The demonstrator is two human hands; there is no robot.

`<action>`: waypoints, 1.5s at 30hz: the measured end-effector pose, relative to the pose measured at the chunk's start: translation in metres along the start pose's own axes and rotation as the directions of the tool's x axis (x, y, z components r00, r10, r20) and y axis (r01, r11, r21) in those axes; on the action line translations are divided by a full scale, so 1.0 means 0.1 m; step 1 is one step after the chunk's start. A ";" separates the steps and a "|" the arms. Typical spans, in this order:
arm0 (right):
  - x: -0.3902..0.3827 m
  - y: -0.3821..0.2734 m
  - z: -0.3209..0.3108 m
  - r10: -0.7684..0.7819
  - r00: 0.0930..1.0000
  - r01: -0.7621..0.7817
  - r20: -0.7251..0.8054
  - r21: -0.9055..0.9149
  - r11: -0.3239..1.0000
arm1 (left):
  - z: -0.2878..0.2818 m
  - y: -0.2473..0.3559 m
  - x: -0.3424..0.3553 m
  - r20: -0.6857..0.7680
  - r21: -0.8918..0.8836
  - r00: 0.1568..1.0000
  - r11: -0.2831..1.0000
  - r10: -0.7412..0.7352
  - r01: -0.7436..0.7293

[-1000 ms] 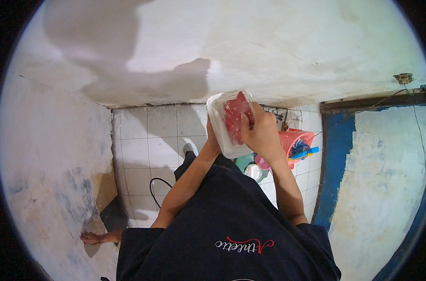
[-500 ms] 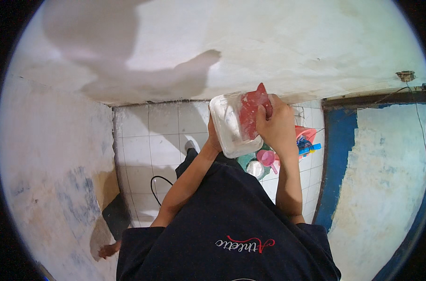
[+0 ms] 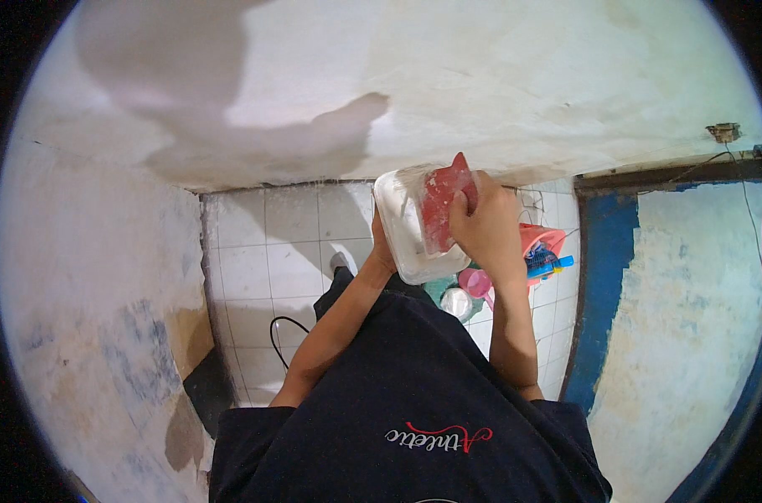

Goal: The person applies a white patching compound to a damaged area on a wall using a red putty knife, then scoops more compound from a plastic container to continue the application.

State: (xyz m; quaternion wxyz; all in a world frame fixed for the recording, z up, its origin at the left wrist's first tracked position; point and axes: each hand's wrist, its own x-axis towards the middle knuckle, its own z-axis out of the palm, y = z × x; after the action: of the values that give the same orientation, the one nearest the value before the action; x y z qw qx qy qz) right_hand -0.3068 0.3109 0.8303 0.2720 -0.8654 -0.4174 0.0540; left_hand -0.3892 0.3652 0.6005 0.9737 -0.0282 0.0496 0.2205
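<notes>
My left hand (image 3: 382, 239) holds a white rectangular plastic tub (image 3: 439, 270) by its left side, its fingers mostly hidden behind the wall of the tub. White paste (image 3: 405, 225), like wall putty, coats the inside. Closed around a red putty spreader (image 3: 436, 210) is my right hand (image 3: 488, 225). White smears mark the spreader, and its pointed corner sticks up past the far rim. Its broad blade is over the tub's opening, towards the right side; whether the edge touches the paste I cannot tell.
A patchy whitish wall (image 3: 481, 92) stands close ahead, another (image 3: 104, 293) to the left. On the tiled floor are a coral-pink container (image 3: 551, 237) with blue items, a pink dipper (image 3: 475, 283), a white round container (image 3: 456, 303) and a black cable (image 3: 273, 331). A blue-painted strip (image 3: 603, 277) lies right.
My right hand and the spreader have shifted slightly left over the tub, which stays nearly still. A reddish-brown shape at the lower left has gone from view.
</notes>
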 end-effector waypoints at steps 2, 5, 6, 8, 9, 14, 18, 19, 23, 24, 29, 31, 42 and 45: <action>0.01 0.01 0.02 -0.025 1.000 0.025 -0.009 -0.011 1.000 | -0.04 0.00 -0.01 -0.010 -0.005 1.000 1.000 0.003 -0.004; 0.01 0.01 0.00 -0.026 1.000 0.026 -0.014 0.003 1.000 | -0.06 0.03 0.00 -0.051 -0.049 0.999 0.999 0.004 -0.006; 0.02 0.01 -0.05 0.006 1.000 -0.006 -0.005 0.007 1.000 | -0.05 0.04 0.01 -0.082 -0.090 0.997 0.996 0.001 -0.009; 0.03 0.00 -0.07 0.048 0.999 -0.048 0.014 0.016 0.999 | -0.02 0.04 0.01 -0.105 -0.113 0.994 0.994 -0.012 0.000; 0.03 0.00 -0.06 0.057 0.998 -0.058 0.023 0.021 0.998 | -0.01 0.03 0.02 -0.091 -0.066 0.996 0.998 -0.002 -0.004; 0.00 0.08 0.12 -0.012 1.000 0.010 0.024 0.085 0.996 | 0.06 0.00 0.03 0.001 0.115 1.000 0.993 0.011 -0.011; -0.06 0.02 0.07 -0.001 1.000 0.000 0.009 0.082 0.997 | 0.12 -0.02 0.03 0.050 0.013 0.999 1.000 -0.010 0.009; -0.07 0.00 0.02 -0.002 1.000 0.003 -0.013 0.095 0.995 | 0.11 -0.01 0.02 0.043 -0.028 0.999 0.999 -0.013 0.014; -0.02 0.00 -0.11 0.077 0.997 -0.077 0.012 0.024 0.997 | -0.21 0.01 0.05 -0.035 0.054 0.998 0.997 0.057 -0.055; 0.00 0.03 -0.06 0.079 0.997 -0.079 -0.001 0.017 0.997 | -0.23 0.00 0.07 -0.051 0.067 0.996 0.995 0.077 -0.074; -0.01 0.12 0.06 0.037 0.999 -0.037 0.002 0.077 0.996 | -0.15 -0.05 0.08 0.041 -0.032 0.999 0.999 0.020 -0.019; -0.02 0.11 0.10 -0.019 1.000 0.017 0.013 0.106 0.994 | -0.05 -0.07 0.08 0.044 -0.031 0.999 0.999 0.013 -0.012; -0.13 0.08 0.06 0.058 0.990 -0.054 -0.129 0.036 0.998 | 0.01 0.00 0.01 0.030 -0.027 0.999 1.000 0.009 -0.009; -0.15 0.07 0.08 0.071 0.991 -0.062 -0.114 0.076 0.995 | 0.05 -0.02 0.02 0.039 -0.030 0.999 1.000 0.005 -0.004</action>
State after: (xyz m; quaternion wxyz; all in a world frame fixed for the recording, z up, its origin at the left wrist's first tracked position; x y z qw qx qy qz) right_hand -0.3140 0.2998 0.8175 0.3251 -0.8701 -0.3694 0.0275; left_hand -0.3864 0.3646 0.6056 0.9735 -0.0383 0.0275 0.2238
